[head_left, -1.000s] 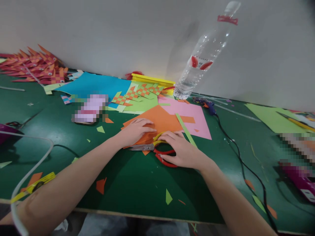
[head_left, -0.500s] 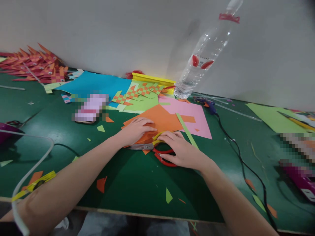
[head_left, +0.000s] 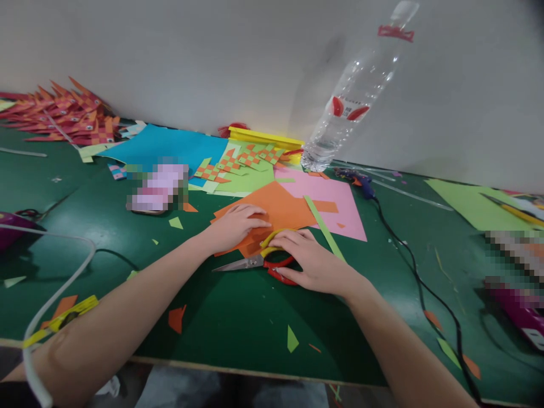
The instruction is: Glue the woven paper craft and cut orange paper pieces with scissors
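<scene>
My left hand (head_left: 236,228) rests over the orange paper (head_left: 283,207) near the middle of the table, its bent fingers holding the sheets down; its thumb is hidden. The fingers of my right hand (head_left: 309,258) are closed around the scissors (head_left: 249,263), which have yellow and red handles. Their blades are together and point left, just in front of the paper's near edge. Beneath the orange sheets lies pink paper (head_left: 351,215). A narrow light green strip (head_left: 323,228) crosses it beside my right hand.
Behind lie a phone (head_left: 159,190), blue paper (head_left: 178,144) and woven paper fish (head_left: 229,161). A plastic bottle (head_left: 348,102) leans on the wall. To the right are a glue gun (head_left: 361,186) and its black cord (head_left: 403,249). Paper scraps (head_left: 292,339) lie in front.
My right hand has drawn the scissors slightly away from the orange paper, and their handles have come closer together. My left hand has stayed nearly still.
</scene>
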{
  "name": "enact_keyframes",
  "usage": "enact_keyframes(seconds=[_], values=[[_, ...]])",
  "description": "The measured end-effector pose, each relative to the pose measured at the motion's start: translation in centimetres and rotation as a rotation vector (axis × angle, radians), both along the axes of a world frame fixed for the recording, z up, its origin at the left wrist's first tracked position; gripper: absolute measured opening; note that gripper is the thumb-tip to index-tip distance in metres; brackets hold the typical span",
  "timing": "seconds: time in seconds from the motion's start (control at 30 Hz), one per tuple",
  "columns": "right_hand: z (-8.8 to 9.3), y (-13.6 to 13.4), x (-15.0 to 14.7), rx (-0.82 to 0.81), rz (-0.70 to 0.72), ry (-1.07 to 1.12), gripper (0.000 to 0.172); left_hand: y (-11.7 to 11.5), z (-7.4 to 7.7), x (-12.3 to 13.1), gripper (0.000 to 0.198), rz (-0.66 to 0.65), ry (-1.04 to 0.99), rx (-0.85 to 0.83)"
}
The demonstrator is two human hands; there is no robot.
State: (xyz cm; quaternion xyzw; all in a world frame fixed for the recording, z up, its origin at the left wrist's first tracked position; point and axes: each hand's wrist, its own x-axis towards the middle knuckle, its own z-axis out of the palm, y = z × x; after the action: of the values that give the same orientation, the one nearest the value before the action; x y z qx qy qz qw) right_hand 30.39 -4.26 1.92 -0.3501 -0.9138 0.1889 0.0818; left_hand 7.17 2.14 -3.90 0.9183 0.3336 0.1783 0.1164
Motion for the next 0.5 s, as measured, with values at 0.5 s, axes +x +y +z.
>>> enact_keyframes(seconds=[0.5], values=[[0.6, 3.3, 7.3, 0.496, -0.845, 0.279, 0.038, -0.6, 1.8, -0.9, 0.032, 0.306, -0.109, 0.105]])
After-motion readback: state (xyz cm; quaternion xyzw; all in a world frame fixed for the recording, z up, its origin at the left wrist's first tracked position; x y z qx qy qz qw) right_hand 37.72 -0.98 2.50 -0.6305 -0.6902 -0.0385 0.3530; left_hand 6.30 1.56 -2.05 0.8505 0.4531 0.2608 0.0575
